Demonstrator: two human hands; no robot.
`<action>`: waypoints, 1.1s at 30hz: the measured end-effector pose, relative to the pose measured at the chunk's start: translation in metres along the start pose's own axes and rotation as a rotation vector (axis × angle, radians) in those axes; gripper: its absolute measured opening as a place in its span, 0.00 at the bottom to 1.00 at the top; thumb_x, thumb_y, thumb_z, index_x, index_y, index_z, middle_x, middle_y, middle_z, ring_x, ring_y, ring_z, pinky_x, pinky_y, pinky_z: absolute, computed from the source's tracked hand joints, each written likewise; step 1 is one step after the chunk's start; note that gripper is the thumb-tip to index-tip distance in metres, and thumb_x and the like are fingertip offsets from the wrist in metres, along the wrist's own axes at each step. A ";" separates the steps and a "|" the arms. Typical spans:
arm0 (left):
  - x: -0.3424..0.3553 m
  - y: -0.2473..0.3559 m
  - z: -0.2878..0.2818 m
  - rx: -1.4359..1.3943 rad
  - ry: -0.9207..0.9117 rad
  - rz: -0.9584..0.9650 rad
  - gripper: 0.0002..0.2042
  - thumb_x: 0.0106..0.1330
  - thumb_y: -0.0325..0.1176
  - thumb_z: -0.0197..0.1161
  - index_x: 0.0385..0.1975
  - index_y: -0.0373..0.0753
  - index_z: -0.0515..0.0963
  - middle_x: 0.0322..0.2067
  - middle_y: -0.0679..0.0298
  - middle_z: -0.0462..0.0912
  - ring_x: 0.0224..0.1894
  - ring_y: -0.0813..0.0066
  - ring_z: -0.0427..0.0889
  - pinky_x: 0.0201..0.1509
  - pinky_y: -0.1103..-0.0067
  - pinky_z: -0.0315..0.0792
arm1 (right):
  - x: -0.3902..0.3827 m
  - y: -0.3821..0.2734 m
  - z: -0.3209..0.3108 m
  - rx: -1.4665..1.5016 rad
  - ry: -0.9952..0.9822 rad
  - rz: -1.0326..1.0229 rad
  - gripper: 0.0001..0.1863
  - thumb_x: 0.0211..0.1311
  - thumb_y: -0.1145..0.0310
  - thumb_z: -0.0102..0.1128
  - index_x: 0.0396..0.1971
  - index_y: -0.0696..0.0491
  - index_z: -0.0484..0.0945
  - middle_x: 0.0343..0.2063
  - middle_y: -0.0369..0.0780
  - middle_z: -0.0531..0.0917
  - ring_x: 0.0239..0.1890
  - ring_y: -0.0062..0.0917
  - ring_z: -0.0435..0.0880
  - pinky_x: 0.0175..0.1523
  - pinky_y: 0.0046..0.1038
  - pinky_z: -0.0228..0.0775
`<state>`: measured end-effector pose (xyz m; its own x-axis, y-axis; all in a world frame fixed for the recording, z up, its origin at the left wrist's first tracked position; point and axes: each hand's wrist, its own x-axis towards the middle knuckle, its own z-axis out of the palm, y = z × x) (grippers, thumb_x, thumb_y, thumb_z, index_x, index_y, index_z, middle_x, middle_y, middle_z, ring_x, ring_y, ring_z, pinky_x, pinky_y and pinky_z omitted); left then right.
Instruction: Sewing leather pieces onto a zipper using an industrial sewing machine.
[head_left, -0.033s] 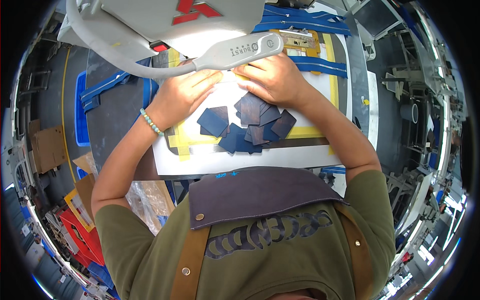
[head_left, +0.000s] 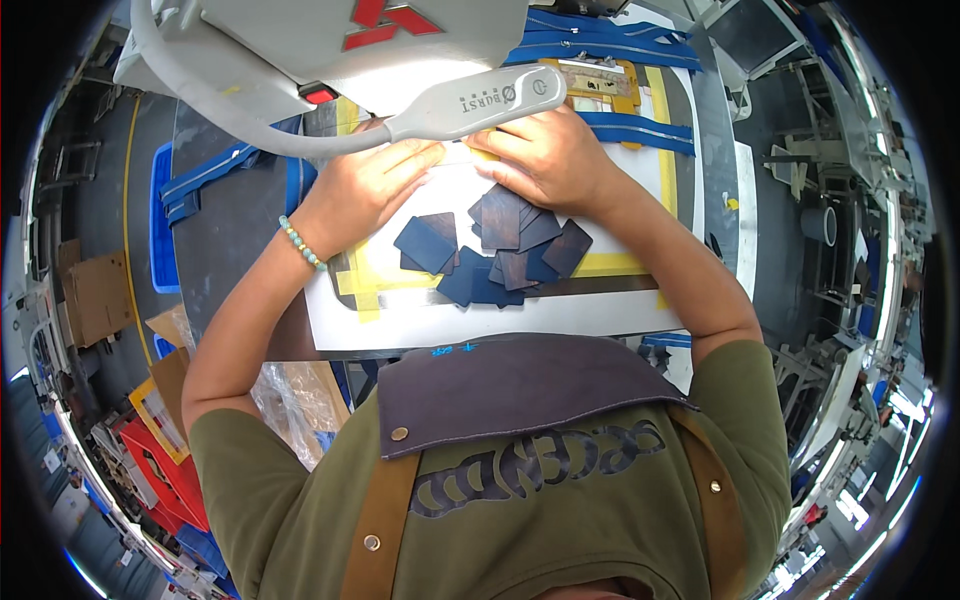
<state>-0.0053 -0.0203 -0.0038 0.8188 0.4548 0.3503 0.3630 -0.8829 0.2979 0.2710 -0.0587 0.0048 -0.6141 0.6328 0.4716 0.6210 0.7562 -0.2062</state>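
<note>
My left hand, a bead bracelet at its wrist, is under the pale sewing machine, fingers curled toward the middle; its fingertips are partly hidden. My right hand is opposite, fingers bent beneath the white gooseneck lamp head; what both grip is too hidden to name. Just below my hands, several small dark blue and brown square patches lie loosely overlapped on a white board edged with yellow tape. A yellow jig with a metal plate sits behind my right hand.
Blue zipper strips lie at the back and on the left of the dark table. A blue bin stands beside the table's left edge. Cardboard and red containers are at the left; metal racks line the right.
</note>
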 end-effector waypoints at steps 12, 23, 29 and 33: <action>0.011 -0.007 0.000 -0.020 0.001 0.035 0.15 0.62 0.31 0.69 0.49 0.40 0.84 0.47 0.60 0.86 0.52 0.58 0.81 0.60 0.66 0.75 | -0.004 0.004 0.002 0.027 0.001 0.006 0.15 0.60 0.62 0.66 0.45 0.51 0.85 0.49 0.36 0.83 0.52 0.31 0.79 0.55 0.34 0.70; 0.019 0.007 -0.002 0.158 0.060 0.152 0.12 0.60 0.25 0.70 0.44 0.35 0.84 0.42 0.57 0.88 0.44 0.60 0.88 0.50 0.69 0.80 | -0.008 0.007 -0.013 -0.011 -0.028 0.045 0.14 0.59 0.67 0.66 0.45 0.53 0.85 0.46 0.38 0.84 0.48 0.31 0.82 0.53 0.34 0.73; 0.017 0.009 -0.001 0.210 0.053 0.143 0.12 0.61 0.26 0.70 0.44 0.35 0.84 0.41 0.57 0.89 0.42 0.60 0.88 0.50 0.69 0.80 | -0.013 0.005 -0.013 0.000 -0.049 0.058 0.13 0.60 0.67 0.65 0.44 0.54 0.85 0.44 0.39 0.85 0.49 0.32 0.82 0.54 0.34 0.74; 0.019 0.009 -0.003 0.208 0.048 0.148 0.11 0.61 0.26 0.70 0.43 0.35 0.84 0.41 0.57 0.89 0.42 0.59 0.88 0.49 0.69 0.80 | -0.013 0.005 -0.015 0.006 -0.048 0.070 0.13 0.61 0.68 0.65 0.44 0.55 0.85 0.45 0.40 0.85 0.50 0.33 0.82 0.54 0.34 0.74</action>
<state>0.0126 -0.0189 0.0082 0.8495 0.3193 0.4200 0.3283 -0.9431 0.0529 0.2892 -0.0657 0.0101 -0.5919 0.6912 0.4146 0.6603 0.7108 -0.2423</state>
